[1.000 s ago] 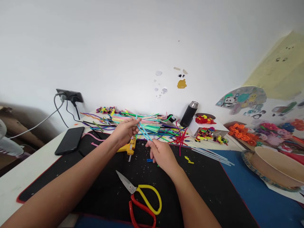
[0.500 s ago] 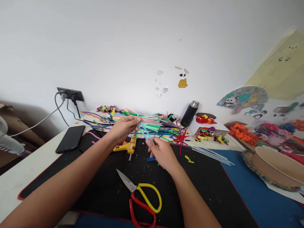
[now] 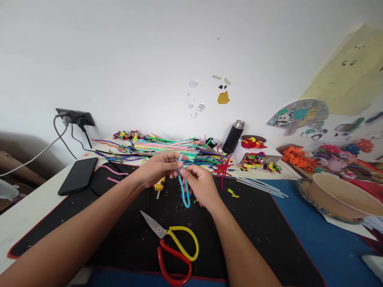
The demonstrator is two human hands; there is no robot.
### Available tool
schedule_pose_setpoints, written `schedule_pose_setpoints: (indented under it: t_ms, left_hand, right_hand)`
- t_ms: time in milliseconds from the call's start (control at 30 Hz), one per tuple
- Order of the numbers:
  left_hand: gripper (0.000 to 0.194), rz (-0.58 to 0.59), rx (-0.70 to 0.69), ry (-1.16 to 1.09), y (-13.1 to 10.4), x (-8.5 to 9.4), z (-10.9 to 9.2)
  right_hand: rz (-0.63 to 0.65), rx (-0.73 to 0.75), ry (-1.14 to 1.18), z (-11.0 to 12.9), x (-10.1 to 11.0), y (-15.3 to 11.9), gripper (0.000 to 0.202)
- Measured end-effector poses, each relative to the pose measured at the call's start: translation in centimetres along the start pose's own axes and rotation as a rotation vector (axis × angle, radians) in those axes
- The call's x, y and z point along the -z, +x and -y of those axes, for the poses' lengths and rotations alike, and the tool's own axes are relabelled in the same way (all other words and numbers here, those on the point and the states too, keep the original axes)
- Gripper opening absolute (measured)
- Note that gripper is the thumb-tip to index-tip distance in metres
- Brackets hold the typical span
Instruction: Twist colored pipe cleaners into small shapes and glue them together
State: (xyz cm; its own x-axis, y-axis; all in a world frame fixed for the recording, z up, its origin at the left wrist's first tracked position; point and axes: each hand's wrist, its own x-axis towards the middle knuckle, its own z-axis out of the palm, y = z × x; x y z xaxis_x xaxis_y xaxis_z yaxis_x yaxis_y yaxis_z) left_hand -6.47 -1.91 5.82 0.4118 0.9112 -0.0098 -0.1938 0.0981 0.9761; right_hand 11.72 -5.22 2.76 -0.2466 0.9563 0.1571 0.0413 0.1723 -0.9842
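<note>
A light-blue pipe cleaner [image 3: 187, 199] is bent into a narrow loop that hangs down between my hands. Near its top, my left hand [image 3: 163, 167] pinches it between thumb and fingers. Just to the right, my right hand [image 3: 200, 183] is closed on the same pipe cleaner, its fingertips close to the left ones. Below my hands, scissors [image 3: 167, 235] with one red and one yellow handle lie on the black mat [image 3: 119, 231]. Behind my left hand a yellow glue gun [image 3: 159, 185] is partly hidden. A blue piece lies behind the loop.
A heap of coloured pipe cleaners [image 3: 167, 145] lies along the wall. A black phone [image 3: 78, 175] is at the left, a black flask [image 3: 233, 136] at the back. Glue sticks [image 3: 263, 186], yellow scraps [image 3: 232, 193] and a beige bowl [image 3: 344, 195] are to the right.
The blue pipe cleaner was stretched slantwise between my hands; now it is bent into a hanging loop. My right hand has moved up close to my left. The view has shifted slightly.
</note>
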Motion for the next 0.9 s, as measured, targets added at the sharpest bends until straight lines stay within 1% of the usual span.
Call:
schedule_pose_setpoints:
  t_ms: [100,200,333,500,700,900]
  left_hand:
    - [0.033,-0.011,0.009,-0.106,0.1,0.0,0.0]
    - [0.033,-0.031,0.024,-0.134,0.2,0.0,0.2]
    - [0.034,-0.062,0.005,-0.127,0.3,0.1,0.5]
    - [0.032,-0.068,-0.001,-0.114,0.3,-0.1,0.6]
    - [0.032,-0.072,-0.017,-0.100,0.3,-0.7,0.7]
    - [0.032,-0.057,0.000,-0.083,0.1,-1.0,0.7]
  right_hand:
    - [-0.048,-0.005,0.034,0.7,0.2,0.0,0.035]
    - [-0.077,-0.016,0.056,1.0,0.3,0.0,0.037]
    - [-0.089,-0.021,0.104,0.8,0.3,0.1,0.035]
    - [-0.098,-0.014,0.167,0.5,0.4,0.1,0.033]
    - [-0.094,-0.025,0.140,0.6,0.3,0.1,0.035]
    - [-0.092,-0.018,0.111,0.9,0.2,0.1,0.035]
